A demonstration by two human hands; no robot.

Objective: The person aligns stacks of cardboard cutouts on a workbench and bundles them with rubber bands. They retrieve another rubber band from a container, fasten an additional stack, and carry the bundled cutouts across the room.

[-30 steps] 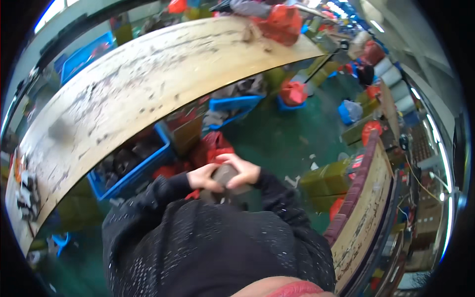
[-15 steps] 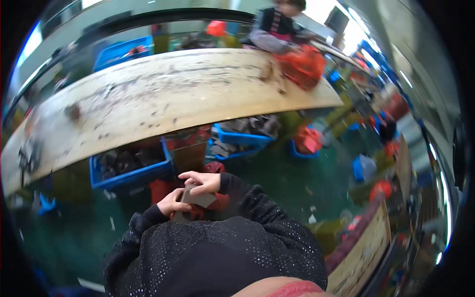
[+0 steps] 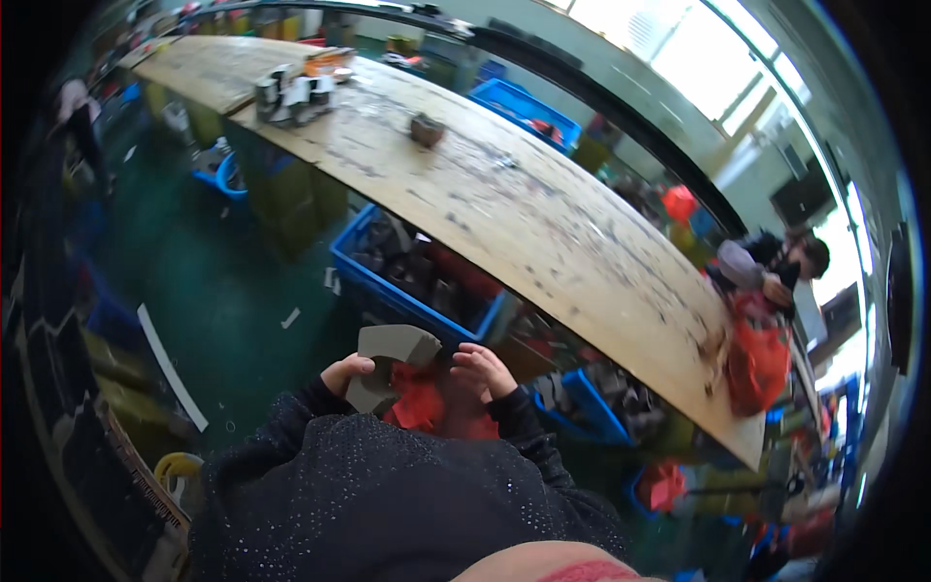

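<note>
My left hand (image 3: 345, 372) grips a grey curved piece (image 3: 393, 343), flat and C-shaped, like cut sheet material. Its thumb lies along the inner side; the other fingers are mostly hidden. Just right of the piece, my right hand (image 3: 485, 371) is raised with its fingers stretched and apart, and nothing shows in it. Beneath the hands, in front of my body, is a bright red item (image 3: 417, 398), either cloth or a bag; I cannot tell which.
A long worn wooden table (image 3: 485, 204) runs across ahead, carrying a stack of grey and white pieces (image 3: 291, 95) and a small brown object (image 3: 426, 129). Under it stand blue crates (image 3: 412, 308) of dark pieces. At the far right a person (image 3: 766, 262) handles a red bag (image 3: 758, 357).
My view has swung to the left. The hands, together over the piece before, are now apart: the right has let go, while the left holds the grey piece out more plainly.
</note>
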